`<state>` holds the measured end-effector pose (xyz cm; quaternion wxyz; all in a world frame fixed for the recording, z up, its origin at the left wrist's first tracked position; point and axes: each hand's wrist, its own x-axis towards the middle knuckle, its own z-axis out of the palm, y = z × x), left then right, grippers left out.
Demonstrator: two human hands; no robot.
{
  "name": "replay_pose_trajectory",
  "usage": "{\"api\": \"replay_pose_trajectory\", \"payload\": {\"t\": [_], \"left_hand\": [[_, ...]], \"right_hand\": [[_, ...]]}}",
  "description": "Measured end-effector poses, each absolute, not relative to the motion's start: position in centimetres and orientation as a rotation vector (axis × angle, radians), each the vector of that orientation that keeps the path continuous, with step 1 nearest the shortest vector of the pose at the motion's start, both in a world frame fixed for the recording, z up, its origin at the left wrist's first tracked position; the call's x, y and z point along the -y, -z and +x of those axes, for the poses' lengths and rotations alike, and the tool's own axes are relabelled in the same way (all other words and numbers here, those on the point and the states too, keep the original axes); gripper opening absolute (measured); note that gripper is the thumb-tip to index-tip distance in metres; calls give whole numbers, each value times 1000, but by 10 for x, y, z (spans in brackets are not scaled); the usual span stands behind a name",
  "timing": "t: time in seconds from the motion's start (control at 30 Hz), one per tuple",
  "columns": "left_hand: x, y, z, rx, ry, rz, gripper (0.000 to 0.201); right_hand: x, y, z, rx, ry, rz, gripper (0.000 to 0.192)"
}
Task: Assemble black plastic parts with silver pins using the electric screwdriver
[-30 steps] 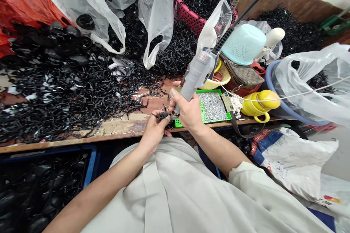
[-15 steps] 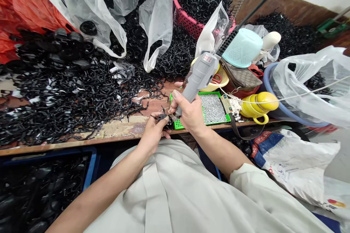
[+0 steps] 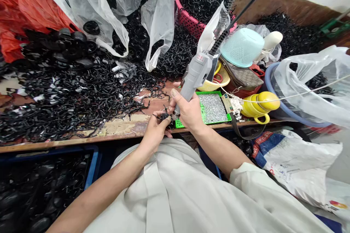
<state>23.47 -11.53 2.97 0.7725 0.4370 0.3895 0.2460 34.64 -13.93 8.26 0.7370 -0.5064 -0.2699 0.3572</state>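
Observation:
My right hand is wrapped round a grey electric screwdriver, which leans with its tip down and to the left. Between the thumb and fingers of my left hand is a small black plastic part, held at the table's front edge. The screwdriver's tip is close by this part; whether they touch is hidden by my fingers. Just right of the part, partly behind my right hand, lies a green tray of small silvery screws.
Heaped black plastic pieces cover the table's left. Behind stand plastic bags and a pink basket. A light blue basket, yellow flask and blue tub are at right. A blue crate sits below left.
The screwdriver has tilted slightly, its upper end shifting left and its tip staying by the black part. Both hands keep their hold; the whole view has shifted a little.

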Motion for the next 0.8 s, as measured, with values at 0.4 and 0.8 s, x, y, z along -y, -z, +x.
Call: {"api": "replay_pose_trajectory", "payload": {"t": [0.4, 0.8], "left_hand": [[113, -31, 231, -780, -508, 955, 44], [110, -29, 232, -785, -500, 882, 48]], "right_hand": [[138, -77, 342, 619, -729, -1163, 50], [146, -89, 347, 649, -650, -1066, 42]]}}
